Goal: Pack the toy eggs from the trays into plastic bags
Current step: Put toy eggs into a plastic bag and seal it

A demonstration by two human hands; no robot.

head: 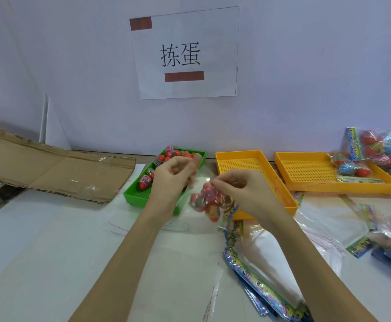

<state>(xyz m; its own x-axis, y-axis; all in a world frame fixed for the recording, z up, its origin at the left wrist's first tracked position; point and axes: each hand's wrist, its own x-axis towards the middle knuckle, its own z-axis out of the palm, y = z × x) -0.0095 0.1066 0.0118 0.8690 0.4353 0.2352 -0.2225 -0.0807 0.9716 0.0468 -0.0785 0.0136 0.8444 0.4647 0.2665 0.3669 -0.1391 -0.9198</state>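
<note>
A clear plastic bag (209, 202) with several red toy eggs in it hangs above the table between my hands. My left hand (174, 176) pinches its upper left edge and my right hand (241, 189) pinches the upper right edge. Behind my left hand lies a green tray (134, 196) with several red toy eggs (171, 154) in it. To its right an orange tray (243, 162) has nothing visible in it. A second orange tray (306, 173) further right holds a filled bag of eggs (350, 168).
More filled bags (382, 147) are piled at the far right against the wall. Several flat empty bags with colourful headers (259, 270) lie at the lower right. Flattened cardboard (50, 166) lies at the left. A paper sign (185, 54) hangs on the wall.
</note>
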